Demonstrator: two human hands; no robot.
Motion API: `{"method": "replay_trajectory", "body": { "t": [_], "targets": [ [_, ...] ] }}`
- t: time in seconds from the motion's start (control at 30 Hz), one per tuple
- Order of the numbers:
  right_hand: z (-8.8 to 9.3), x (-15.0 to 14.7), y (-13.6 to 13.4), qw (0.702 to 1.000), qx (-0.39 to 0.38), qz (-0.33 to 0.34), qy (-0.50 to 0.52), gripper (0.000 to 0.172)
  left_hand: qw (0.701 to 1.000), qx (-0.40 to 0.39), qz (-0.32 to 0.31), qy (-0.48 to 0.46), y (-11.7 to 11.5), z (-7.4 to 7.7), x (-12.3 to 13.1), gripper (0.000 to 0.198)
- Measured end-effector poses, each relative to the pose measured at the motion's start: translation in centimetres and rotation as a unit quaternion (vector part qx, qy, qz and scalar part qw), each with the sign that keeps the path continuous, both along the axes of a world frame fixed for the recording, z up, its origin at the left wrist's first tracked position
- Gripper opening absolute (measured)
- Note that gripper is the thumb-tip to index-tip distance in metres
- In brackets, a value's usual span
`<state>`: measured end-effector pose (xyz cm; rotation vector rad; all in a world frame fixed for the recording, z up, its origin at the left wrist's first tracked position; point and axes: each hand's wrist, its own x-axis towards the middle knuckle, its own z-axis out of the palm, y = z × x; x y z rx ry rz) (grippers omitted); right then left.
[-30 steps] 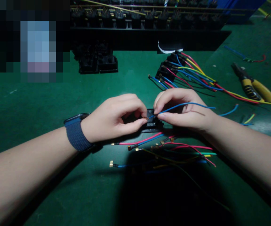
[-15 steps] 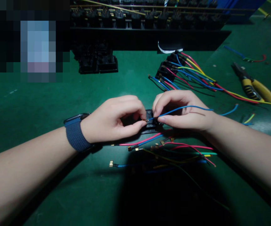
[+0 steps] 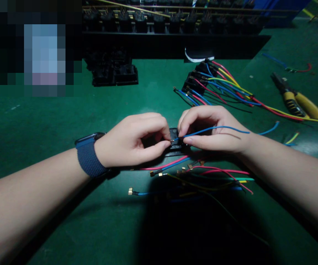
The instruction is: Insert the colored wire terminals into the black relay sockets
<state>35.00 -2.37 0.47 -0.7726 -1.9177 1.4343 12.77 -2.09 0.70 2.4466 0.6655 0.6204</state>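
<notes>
My left hand (image 3: 133, 138), with a blue watch band (image 3: 88, 158) on its wrist, is curled around a small black connector block (image 3: 175, 145) resting on the green mat (image 3: 65, 117). My right hand (image 3: 211, 129) pinches a blue wire (image 3: 216, 129) between thumb and forefinger. The wire's metal tip meets the block right at my left fingertips. Just below my hands lie several loose wires (image 3: 197, 176) in red, blue, yellow and green with brass terminals.
A finished bundle of wired black connectors (image 3: 208, 82) lies behind my right hand. Yellow-handled pliers (image 3: 297, 99) rest at the right. A pile of black connector housings (image 3: 112, 70) sits at the back, with a long black rack (image 3: 175, 25) behind it.
My right hand has slid slightly left with the blue wire, bringing its tip closer into the black block. The left hand has barely shifted.
</notes>
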Motion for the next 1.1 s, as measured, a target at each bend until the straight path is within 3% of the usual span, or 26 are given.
{"method": "replay_trajectory", "body": {
  "t": [0.7,1.1],
  "targets": [
    [-0.07,-0.15,-0.02,0.996,0.039,-0.058,-0.051,0.007,1.0,-0.013,-0.011,0.016,0.14,-0.09,0.03,0.01],
    [-0.12,-0.25,0.05,0.998,0.024,-0.05,-0.042,0.002,0.999,-0.015,-0.007,0.028,0.09,0.03,0.12,0.013]
  ]
}}
